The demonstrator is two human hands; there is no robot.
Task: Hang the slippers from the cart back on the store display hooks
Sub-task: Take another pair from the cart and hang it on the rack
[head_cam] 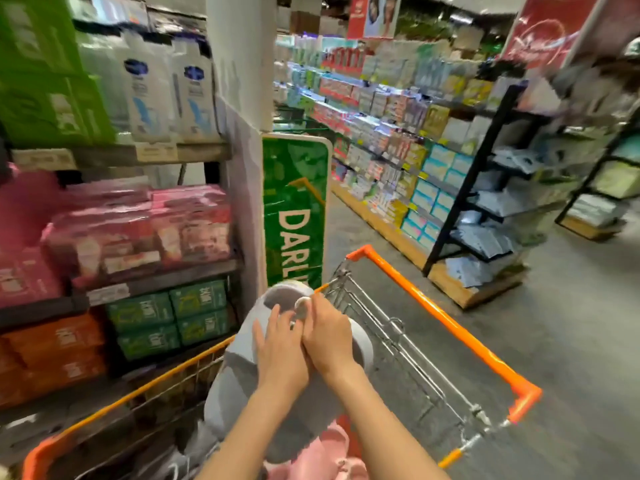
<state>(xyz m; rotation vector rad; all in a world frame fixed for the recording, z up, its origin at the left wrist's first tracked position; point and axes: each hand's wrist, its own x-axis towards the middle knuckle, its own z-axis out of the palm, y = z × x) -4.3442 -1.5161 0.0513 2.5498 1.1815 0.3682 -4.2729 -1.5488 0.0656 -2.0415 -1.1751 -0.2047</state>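
Observation:
A pair of grey slippers [242, 379] is held above the cart [450, 327], a wire trolley with orange trim. My left hand [280, 351] lies on the upper slipper with fingers spread. My right hand [329, 336] pinches a small pale hanger piece [302, 306] at the top of the slippers. Pink slippers [329, 448] lie in the cart below my forearms. No display hooks can be seen in this view.
Shelves of boxed goods [138, 237] stand close on the left. A green sign [294, 209] leans by a white pillar just ahead of the cart. A black rack [485, 188] and long product shelves line the aisle on the right, with grey floor between.

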